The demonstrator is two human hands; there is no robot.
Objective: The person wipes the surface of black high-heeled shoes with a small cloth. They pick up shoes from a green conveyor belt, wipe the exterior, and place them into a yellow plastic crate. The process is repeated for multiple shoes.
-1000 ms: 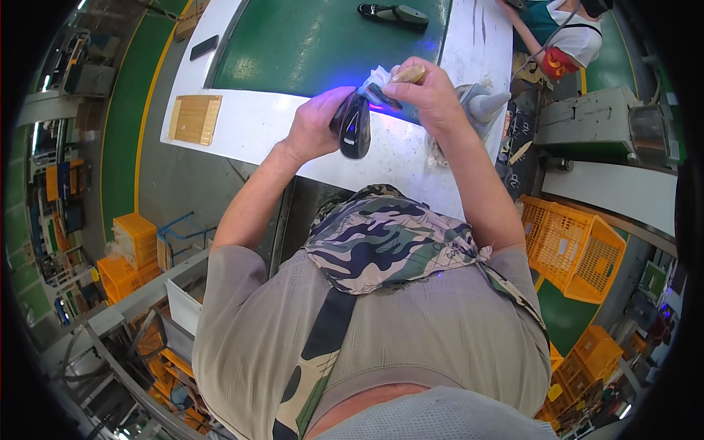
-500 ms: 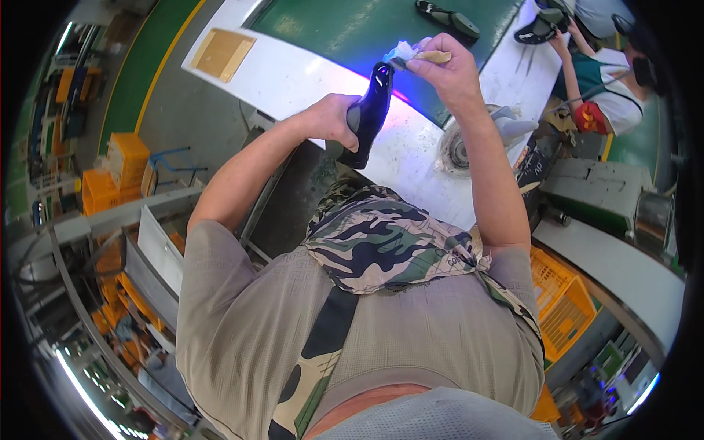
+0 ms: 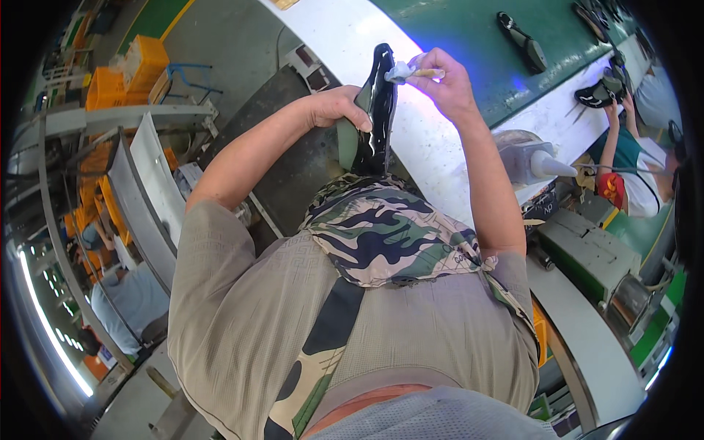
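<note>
Left hand (image 3: 341, 108) closed on a glossy black shoe (image 3: 380, 110), the person keeps it on end before the camouflage apron (image 3: 396, 231), by the near edge of a white tabletop (image 3: 429, 139). The right hand (image 3: 449, 86) pinches a tan strip (image 3: 429, 73) and a whitish wad (image 3: 400, 72), which meets the shoe's edge. Beyond the white border runs a green surface (image 3: 455, 26), glowing blue near the right hand; another dark shoe (image 3: 522, 42) lies on it. A grey nozzled bottle (image 3: 521, 159) stands right of the right forearm. Farther right, a co-worker (image 3: 649, 161) with a red armband handles dark footwear (image 3: 598, 95). Orange crates (image 3: 143, 62) are stacked at upper left, near a blue metal frame (image 3: 187, 75); a grey metal box (image 3: 587, 249) sits at lower right.
</note>
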